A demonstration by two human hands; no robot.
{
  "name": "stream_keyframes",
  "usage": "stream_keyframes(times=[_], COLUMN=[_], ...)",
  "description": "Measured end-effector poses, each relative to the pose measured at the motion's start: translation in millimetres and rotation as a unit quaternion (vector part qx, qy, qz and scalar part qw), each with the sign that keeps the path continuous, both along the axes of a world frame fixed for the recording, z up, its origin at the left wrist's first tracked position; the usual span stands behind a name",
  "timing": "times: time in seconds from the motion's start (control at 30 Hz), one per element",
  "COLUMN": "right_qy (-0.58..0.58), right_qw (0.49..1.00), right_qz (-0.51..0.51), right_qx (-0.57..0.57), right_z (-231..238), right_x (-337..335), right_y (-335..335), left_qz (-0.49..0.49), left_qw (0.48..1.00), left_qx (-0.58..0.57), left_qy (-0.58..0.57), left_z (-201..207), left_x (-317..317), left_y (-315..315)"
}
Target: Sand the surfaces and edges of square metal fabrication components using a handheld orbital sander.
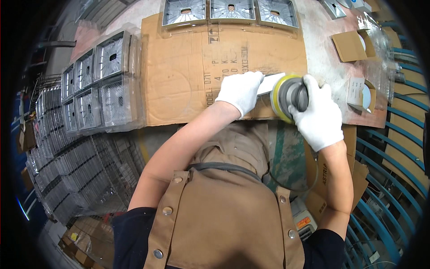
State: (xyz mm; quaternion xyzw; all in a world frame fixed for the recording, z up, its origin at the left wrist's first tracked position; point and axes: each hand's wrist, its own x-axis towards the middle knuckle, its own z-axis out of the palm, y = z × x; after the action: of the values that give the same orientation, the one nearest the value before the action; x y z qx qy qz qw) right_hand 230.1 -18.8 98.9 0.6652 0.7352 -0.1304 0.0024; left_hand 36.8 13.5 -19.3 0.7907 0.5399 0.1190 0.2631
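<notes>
Cardboard sheet (179, 76) covered the desk (322, 62) as padding under a pale flat metal piece (270, 83). The gloved left hand (239, 92) lay flat on that piece, pinning it steady, while the gloved right hand (319, 114) was wrapped over the round yellow-rimmed sander (289, 96), pressing its pad on the piece's right end. Trays of metal panels (96, 85) waited at the left.
</notes>
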Motion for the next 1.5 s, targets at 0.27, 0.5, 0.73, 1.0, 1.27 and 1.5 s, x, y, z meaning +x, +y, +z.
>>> stream_keyframes(times=[0.27,0.5,0.73,1.0,1.27,1.5], right_qy=[0.001,-0.011,-0.026,-0.020,0.003,0.022], right_qw=[1.000,1.000,0.999,0.999,1.000,0.999], right_qz=[-0.003,-0.012,-0.019,-0.024,0.008,0.005], right_qx=[0.004,-0.005,-0.042,-0.024,0.003,0.040], right_z=[-3.4,2.1,7.2,1.4,1.2,-4.7], right_x=[1.7,-2.5,-2.0,-4.2,-1.9,4.7], right_y=[8.8,11.5,8.0,10.4,10.7,20.8], left_qz=[0.000,0.000,-0.003,-0.007,-0.007,-0.012], left_qw=[1.000,1.000,1.000,1.000,1.000,1.000], left_qx=[0.000,0.006,0.001,-0.004,-0.010,-0.002], left_qy=[0.006,0.004,0.011,0.017,0.029,0.028], left_z=[-1.0,-2.5,-2.2,-1.6,-0.8,-0.4], left_x=[1.0,-0.6,1.0,-1.0,-1.2,1.4], left_y=[0.7,3.2,1.2,3.5,5.3,3.0])
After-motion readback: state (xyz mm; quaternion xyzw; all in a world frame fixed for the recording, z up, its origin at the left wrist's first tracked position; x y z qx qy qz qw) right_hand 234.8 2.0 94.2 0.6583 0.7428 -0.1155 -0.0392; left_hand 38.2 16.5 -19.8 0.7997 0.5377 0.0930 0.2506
